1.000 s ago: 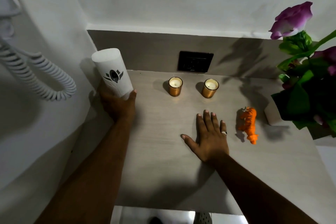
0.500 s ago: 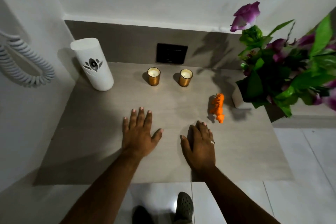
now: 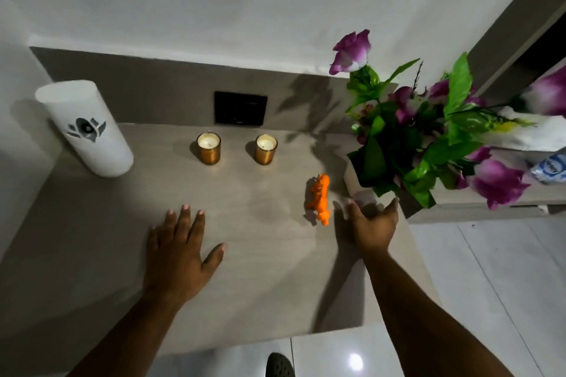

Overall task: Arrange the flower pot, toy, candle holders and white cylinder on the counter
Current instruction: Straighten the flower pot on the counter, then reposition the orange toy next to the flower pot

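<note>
The white cylinder [image 3: 87,128] with a dark flower logo stands at the counter's far left. Two gold candle holders [image 3: 209,148] [image 3: 266,149] sit side by side near the back wall. An orange toy tiger [image 3: 320,194] stands right of centre. The flower pot [image 3: 355,185], mostly hidden by its purple flowers and green leaves, sits at the counter's right edge. My left hand [image 3: 177,251] lies flat on the counter, fingers spread. My right hand [image 3: 372,223] is open, fingers apart, raised just in front of the pot and right of the toy, holding nothing.
A black wall socket [image 3: 240,108] sits in the grey backsplash behind the candles. The beige counter [image 3: 251,285] ends at its front edge near my forearms, with white floor tiles [image 3: 490,285] to the right. A plastic bottle [image 3: 551,168] lies on a ledge at far right.
My left hand let go of the white cylinder and came down flat on the counter. My right hand lifted off the counter and moved right, past the toy toward the flower pot.
</note>
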Demonstrator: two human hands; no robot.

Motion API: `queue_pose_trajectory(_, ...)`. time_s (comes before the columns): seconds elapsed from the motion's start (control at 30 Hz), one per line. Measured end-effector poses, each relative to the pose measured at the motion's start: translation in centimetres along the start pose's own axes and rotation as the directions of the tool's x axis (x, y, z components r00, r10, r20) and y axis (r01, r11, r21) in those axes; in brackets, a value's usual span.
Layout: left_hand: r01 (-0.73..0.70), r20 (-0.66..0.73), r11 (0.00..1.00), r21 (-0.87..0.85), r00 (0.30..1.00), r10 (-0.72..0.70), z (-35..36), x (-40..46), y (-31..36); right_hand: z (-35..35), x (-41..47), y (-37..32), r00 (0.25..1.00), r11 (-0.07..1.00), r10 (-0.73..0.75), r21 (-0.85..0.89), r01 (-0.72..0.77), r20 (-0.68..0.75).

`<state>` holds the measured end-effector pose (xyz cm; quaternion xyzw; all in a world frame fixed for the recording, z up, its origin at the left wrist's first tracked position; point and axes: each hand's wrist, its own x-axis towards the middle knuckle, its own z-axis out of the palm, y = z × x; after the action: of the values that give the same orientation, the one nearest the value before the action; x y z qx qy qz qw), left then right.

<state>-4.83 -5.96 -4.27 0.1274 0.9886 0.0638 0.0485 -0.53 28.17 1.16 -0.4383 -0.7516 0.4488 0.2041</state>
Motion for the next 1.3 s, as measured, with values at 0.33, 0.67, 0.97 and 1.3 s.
queue_pose_trajectory(0.33,0.004,-0.028,1.0,0.004,1.0,-0.004,-0.3,0.3,0.7,4.1,6.6,-1.7,0.994,0.987,0.026,0.163,-0.008,-0.109)
queue_pose_trajectory(0.67,0.048,-0.023,0.998,0.027,0.999,-0.048,-0.6,3.3,0.7,6.6,11.1,-3.8,0.991,0.982,-0.11,0.147,0.121,-0.082)
queue_pose_trajectory(0.97,0.073,-0.023,0.996,0.049,0.997,-0.071,-0.7,4.5,0.9,8.2,13.4,-4.1,0.999,0.987,-0.05,0.152,0.051,-0.01)
queue_pose_trajectory(1.3,0.05,-0.017,0.997,0.053,0.999,-0.049,-1.0,4.2,0.9,6.1,7.3,-6.0,0.993,0.988,0.002,-0.153,0.017,0.122)
